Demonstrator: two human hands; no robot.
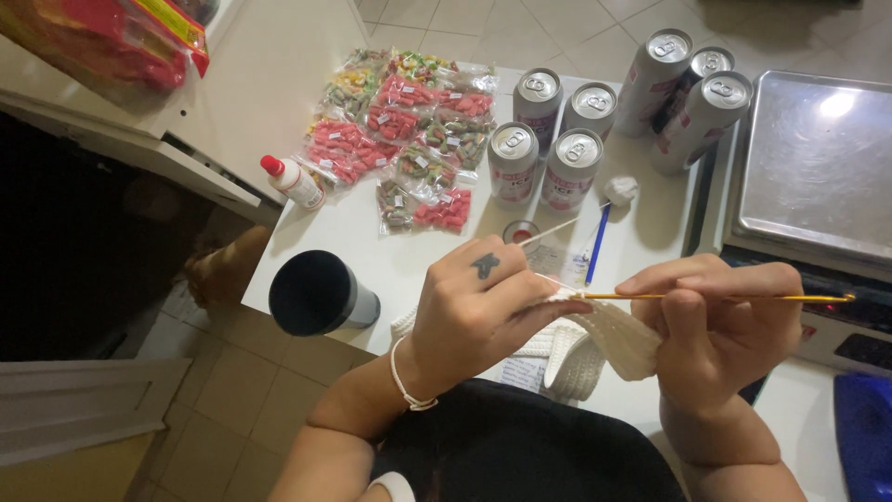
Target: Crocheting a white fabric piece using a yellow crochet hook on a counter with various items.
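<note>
Crochet hook point(734, 297) lies level, its hidden tip seemingly pointing left.

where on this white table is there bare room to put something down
Bare patches: between the small white glue bottle and the dark tumbler, and on the white table right of the blue pen, before the metal tray. The far side is crowded with clear candy bags and drink cans.

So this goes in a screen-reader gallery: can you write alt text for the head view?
Seen from above, a left hand and right hand work white crochet with a yellow hook. Beyond them the white table holds cans, candy bags, a dark cup, a small bottle and a blue pen.
</note>
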